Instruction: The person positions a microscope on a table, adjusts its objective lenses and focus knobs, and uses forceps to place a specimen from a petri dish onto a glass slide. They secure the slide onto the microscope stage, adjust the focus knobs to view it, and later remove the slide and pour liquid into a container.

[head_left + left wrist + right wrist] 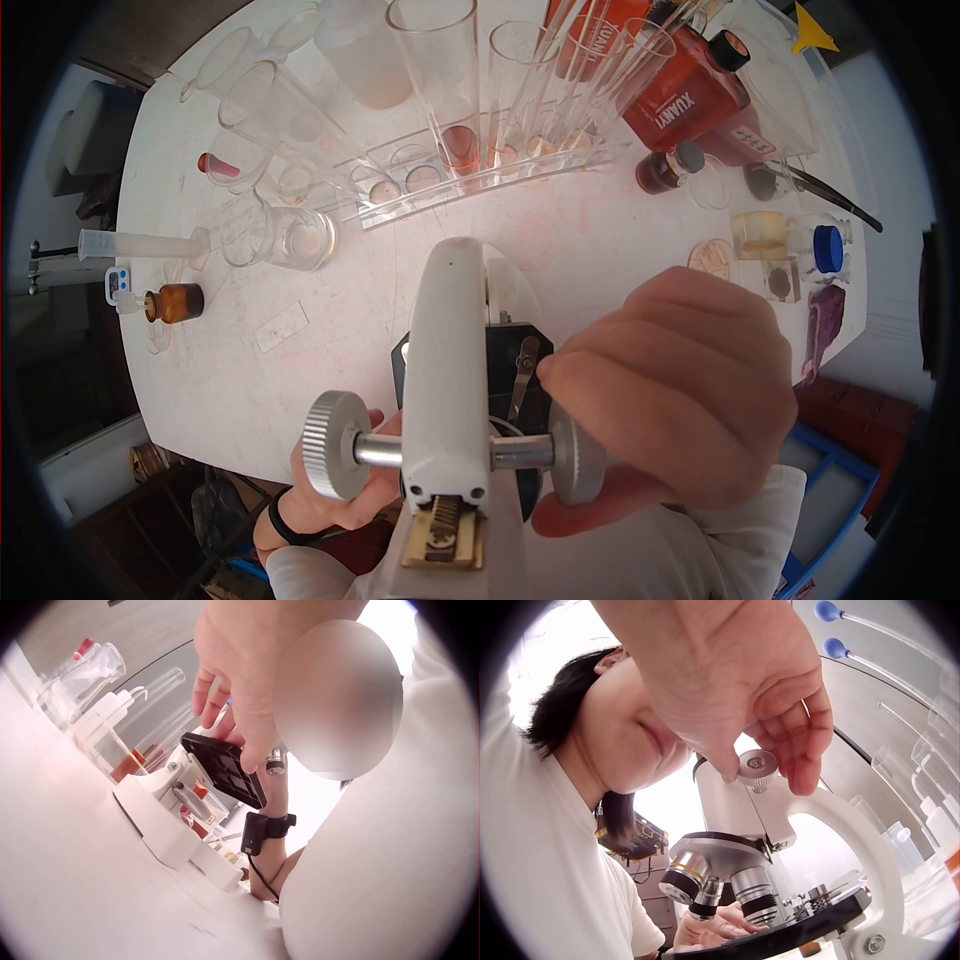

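Observation:
A white microscope (445, 350) stands in the middle, with its arm toward the head camera. My right hand (680, 390) grips the silver focus knob (757, 769) on the right side, thumb and fingers on opposite sides of its ridged rim. Its twin knob (335, 445) at left is untouched. My left hand (240, 682) holds the edge of the black stage (221, 769), thumb at the underside and fingers over the top. In the right wrist view its fingers lie beside the objectives (754, 892). In the head view the knob and arm partly hide that hand.
Behind the microscope runs a clear rack (480, 185) with tubes and cylinders. Red bottles (685, 95) stand back right. At left are a glass beaker (305, 240), a brown bottle (175, 302) and a glass slide (281, 326). Small jars and a blue-capped bottle (827, 248) line the right edge.

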Available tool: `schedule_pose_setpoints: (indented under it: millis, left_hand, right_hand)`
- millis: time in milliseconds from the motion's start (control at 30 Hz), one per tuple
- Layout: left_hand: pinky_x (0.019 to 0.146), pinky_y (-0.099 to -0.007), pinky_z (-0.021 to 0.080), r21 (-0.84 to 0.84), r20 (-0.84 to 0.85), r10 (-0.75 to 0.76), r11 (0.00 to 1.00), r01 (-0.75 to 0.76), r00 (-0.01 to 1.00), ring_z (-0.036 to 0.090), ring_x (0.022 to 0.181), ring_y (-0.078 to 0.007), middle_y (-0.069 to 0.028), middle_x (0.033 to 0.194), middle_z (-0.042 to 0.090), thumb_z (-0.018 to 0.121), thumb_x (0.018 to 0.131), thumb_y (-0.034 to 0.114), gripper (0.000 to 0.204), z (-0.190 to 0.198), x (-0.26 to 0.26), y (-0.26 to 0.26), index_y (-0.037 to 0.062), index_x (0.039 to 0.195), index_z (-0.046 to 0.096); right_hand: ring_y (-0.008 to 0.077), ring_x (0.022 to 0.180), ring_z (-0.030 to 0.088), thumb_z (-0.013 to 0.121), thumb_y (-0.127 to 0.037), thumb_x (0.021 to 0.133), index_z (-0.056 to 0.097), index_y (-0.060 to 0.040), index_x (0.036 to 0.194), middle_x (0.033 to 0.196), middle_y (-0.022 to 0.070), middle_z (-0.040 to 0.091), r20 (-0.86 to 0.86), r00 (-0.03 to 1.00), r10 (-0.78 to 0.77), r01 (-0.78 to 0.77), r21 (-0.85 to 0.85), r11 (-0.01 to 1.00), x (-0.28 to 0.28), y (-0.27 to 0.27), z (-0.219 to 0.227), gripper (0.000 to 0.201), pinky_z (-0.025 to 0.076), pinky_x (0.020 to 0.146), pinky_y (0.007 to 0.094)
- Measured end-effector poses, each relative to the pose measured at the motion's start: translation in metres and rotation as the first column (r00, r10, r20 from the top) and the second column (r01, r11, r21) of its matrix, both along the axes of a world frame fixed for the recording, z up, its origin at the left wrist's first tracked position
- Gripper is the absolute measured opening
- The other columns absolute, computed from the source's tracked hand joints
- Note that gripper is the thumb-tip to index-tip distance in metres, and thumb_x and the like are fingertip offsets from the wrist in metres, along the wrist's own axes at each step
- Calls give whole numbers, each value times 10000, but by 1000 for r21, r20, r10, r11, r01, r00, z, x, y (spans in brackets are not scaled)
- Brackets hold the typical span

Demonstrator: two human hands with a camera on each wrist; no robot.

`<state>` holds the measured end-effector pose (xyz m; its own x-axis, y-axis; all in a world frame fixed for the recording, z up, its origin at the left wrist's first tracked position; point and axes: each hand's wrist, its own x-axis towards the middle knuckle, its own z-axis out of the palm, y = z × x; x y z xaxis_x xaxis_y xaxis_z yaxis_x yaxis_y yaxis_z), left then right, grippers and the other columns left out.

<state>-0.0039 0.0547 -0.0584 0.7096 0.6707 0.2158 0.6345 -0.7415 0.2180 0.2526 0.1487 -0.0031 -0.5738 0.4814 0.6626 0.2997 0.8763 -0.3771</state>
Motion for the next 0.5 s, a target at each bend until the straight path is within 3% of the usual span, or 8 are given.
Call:
schedule_pose_setpoints:
  millis: [167, 267, 333, 467, 500]
  left_hand:
    - [614, -292, 549, -28, -14, 70, 997, -70, 997, 639, 788, -173, -52, 998, 643, 598, 706, 18, 274, 4, 5, 0, 126, 958, 594]
    - [609, -291, 549, -90, 8, 73, 993, -72, 997, 638, 778, -166, -42, 990, 642, 618, 698, 39, 293, 3, 4, 1, 131, 976, 596]
    - [612, -292, 549, -71, 2, 72, 995, -72, 997, 638, 778, -166, -40, 989, 641, 620, 699, 45, 294, 3, 4, 1, 130, 980, 596]
    - [619, -295, 550, 23, -52, 38, 999, -37, 998, 637, 775, -167, -39, 987, 639, 621, 705, 58, 289, -2, 3, 0, 124, 986, 597]
    - [619, -295, 550, 24, -52, 38, 999, -37, 998, 637, 775, -167, -39, 987, 639, 621, 705, 58, 289, -1, 3, 0, 124, 986, 597]
  right_hand:
    - [193, 453, 547, 666, -392, 704, 577, 24, 754, 596, 101, 582, 16, 999, -43, 43, 0, 999, -2, -3, 3, 428, 416, 432, 273]
    - [185, 453, 543, 688, -280, 674, 579, 0, 744, 588, 92, 579, 52, 985, -166, 165, 27, 986, -8, -10, 9, 308, 411, 433, 274]
    - [179, 466, 547, 682, -181, 637, 572, -8, 738, 583, 86, 571, 270, 935, -231, 257, -62, 965, -12, -16, 25, 229, 402, 427, 274]
    - [181, 476, 546, 665, -140, 644, 557, -11, 770, 618, 88, 570, 296, 926, -236, 275, -94, 957, -8, -16, 22, 210, 395, 420, 274]
    - [185, 479, 546, 659, -132, 653, 552, -22, 807, 645, 91, 574, 176, 971, -162, 169, -23, 985, -3, -10, 11, 218, 392, 416, 274]
